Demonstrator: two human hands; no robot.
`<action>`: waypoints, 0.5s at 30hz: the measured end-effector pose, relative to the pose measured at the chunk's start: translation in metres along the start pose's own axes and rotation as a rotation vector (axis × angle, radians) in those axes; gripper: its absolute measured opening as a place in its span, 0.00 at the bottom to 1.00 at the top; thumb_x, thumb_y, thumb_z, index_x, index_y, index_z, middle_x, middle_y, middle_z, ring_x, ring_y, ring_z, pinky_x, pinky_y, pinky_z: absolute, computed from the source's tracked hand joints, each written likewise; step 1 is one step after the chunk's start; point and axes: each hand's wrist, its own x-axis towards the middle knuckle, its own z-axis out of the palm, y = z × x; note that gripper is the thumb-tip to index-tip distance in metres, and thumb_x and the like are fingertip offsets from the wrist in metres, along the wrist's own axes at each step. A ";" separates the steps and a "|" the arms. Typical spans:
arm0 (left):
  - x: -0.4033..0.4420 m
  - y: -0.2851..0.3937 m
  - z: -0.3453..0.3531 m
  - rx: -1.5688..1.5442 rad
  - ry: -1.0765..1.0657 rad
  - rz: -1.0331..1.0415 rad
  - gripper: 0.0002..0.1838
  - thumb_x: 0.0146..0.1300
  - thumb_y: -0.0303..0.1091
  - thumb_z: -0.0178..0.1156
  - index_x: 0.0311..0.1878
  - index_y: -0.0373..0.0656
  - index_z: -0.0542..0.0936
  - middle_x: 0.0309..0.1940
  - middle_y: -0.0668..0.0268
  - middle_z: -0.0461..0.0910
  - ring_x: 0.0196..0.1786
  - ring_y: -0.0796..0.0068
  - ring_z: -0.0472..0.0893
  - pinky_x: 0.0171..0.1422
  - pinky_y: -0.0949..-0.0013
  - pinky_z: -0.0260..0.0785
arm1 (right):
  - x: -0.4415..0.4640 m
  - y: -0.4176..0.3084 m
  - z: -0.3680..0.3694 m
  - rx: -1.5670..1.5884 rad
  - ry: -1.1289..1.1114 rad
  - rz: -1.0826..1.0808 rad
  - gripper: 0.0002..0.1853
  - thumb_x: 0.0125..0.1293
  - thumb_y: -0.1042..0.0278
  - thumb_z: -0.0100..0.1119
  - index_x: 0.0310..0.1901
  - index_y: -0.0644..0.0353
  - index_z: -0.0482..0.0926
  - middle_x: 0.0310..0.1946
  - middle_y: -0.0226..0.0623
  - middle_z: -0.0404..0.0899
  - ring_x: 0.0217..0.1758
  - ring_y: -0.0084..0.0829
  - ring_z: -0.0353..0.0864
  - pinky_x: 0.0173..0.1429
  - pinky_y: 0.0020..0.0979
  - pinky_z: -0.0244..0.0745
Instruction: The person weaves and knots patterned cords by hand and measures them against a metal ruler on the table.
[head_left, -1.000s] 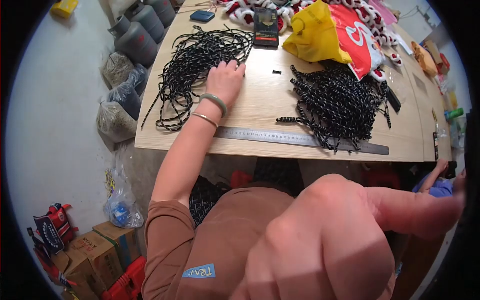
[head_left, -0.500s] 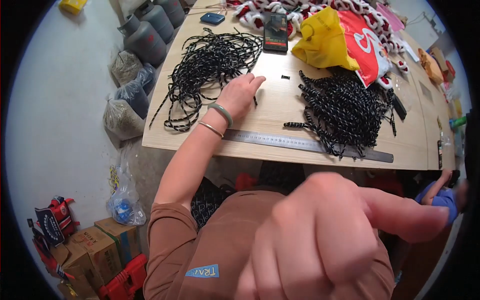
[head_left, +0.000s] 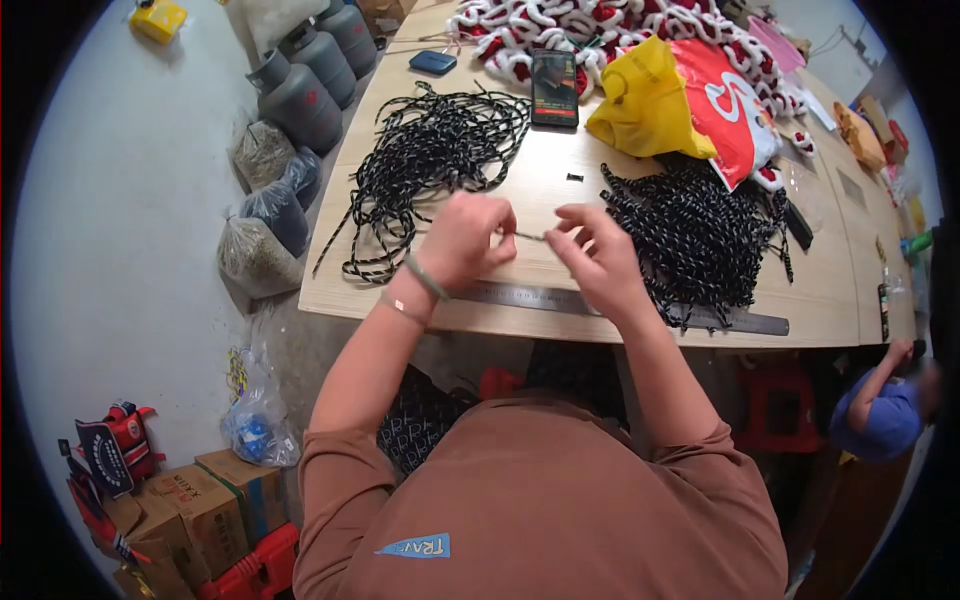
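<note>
My left hand (head_left: 468, 242) is closed in a pinch on a thin dark cord (head_left: 528, 236), above the wooden table. Facing it, my right hand (head_left: 598, 262) has its thumb and fingertip closed at the cord's other visible end; the remaining fingers are curled loosely. A short stretch of cord spans the gap between both hands. Behind my left hand lies a loose tangle of black-and-white cords (head_left: 430, 140). To the right of my right hand is a dense pile of similar cords (head_left: 700, 230). A steel ruler (head_left: 530, 297) lies under my wrists along the near edge.
A phone (head_left: 554, 90), a tiny black piece (head_left: 575, 177) and a blue case (head_left: 433, 62) lie on the table (head_left: 345, 290). Yellow and red bags (head_left: 650, 100) sit before red-and-white fluffy strands (head_left: 620, 20). Gas cylinders (head_left: 300, 105) stand left; a person in blue (head_left: 880, 415) is at right.
My right hand has moved from close to the camera up to the table and meets the cord. My left hand has shifted slightly down, near the ruler.
</note>
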 end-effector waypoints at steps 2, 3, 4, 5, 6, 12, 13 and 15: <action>-0.009 0.018 -0.009 -0.028 0.015 0.019 0.07 0.48 0.28 0.65 0.27 0.44 0.75 0.25 0.64 0.78 0.32 0.62 0.79 0.40 0.62 0.68 | -0.002 -0.001 -0.002 0.079 -0.312 0.169 0.13 0.65 0.66 0.63 0.44 0.69 0.80 0.26 0.34 0.79 0.28 0.22 0.75 0.33 0.26 0.71; -0.014 0.022 -0.012 -0.039 0.023 0.024 0.07 0.48 0.27 0.65 0.27 0.43 0.75 0.25 0.65 0.77 0.32 0.62 0.78 0.40 0.62 0.68 | -0.002 0.000 -0.003 0.178 -0.517 0.294 0.14 0.65 0.66 0.63 0.46 0.69 0.80 0.27 0.34 0.80 0.28 0.20 0.74 0.34 0.25 0.71; -0.019 0.022 -0.013 -0.069 0.051 0.025 0.07 0.49 0.26 0.65 0.29 0.43 0.75 0.26 0.64 0.78 0.32 0.62 0.79 0.41 0.63 0.68 | -0.003 -0.001 0.000 0.181 -0.539 0.320 0.14 0.65 0.66 0.63 0.46 0.69 0.80 0.28 0.33 0.80 0.28 0.20 0.74 0.34 0.25 0.71; -0.024 0.024 -0.015 -0.107 0.060 -0.002 0.07 0.50 0.25 0.66 0.29 0.42 0.75 0.26 0.64 0.79 0.32 0.63 0.79 0.41 0.64 0.68 | -0.004 -0.002 0.004 0.183 -0.561 0.344 0.14 0.65 0.66 0.63 0.46 0.69 0.80 0.28 0.32 0.80 0.28 0.19 0.74 0.34 0.24 0.70; -0.028 0.025 -0.019 -0.145 0.067 -0.027 0.07 0.50 0.25 0.66 0.29 0.42 0.76 0.27 0.64 0.79 0.32 0.63 0.79 0.41 0.64 0.68 | -0.006 -0.003 0.007 0.184 -0.581 0.369 0.14 0.66 0.66 0.64 0.46 0.68 0.79 0.29 0.31 0.80 0.29 0.18 0.74 0.34 0.24 0.70; -0.044 0.034 -0.033 -0.283 0.097 -0.077 0.09 0.50 0.19 0.67 0.31 0.40 0.77 0.31 0.63 0.83 0.36 0.65 0.82 0.43 0.67 0.71 | -0.015 0.013 0.017 0.515 -0.410 0.317 0.09 0.67 0.68 0.63 0.40 0.67 0.81 0.28 0.24 0.78 0.30 0.13 0.71 0.33 0.21 0.66; -0.045 0.033 -0.033 -0.301 0.107 -0.083 0.09 0.50 0.18 0.67 0.32 0.40 0.77 0.32 0.62 0.83 0.36 0.65 0.82 0.43 0.67 0.72 | -0.016 0.015 0.017 0.516 -0.461 0.313 0.09 0.67 0.67 0.63 0.40 0.66 0.80 0.28 0.23 0.77 0.28 0.12 0.70 0.31 0.20 0.65; -0.047 0.032 -0.033 -0.335 0.116 -0.096 0.09 0.51 0.17 0.66 0.32 0.40 0.78 0.32 0.62 0.83 0.37 0.65 0.82 0.43 0.67 0.72 | -0.016 0.019 0.017 0.517 -0.561 0.305 0.09 0.68 0.66 0.63 0.40 0.64 0.80 0.26 0.21 0.75 0.25 0.10 0.67 0.29 0.18 0.63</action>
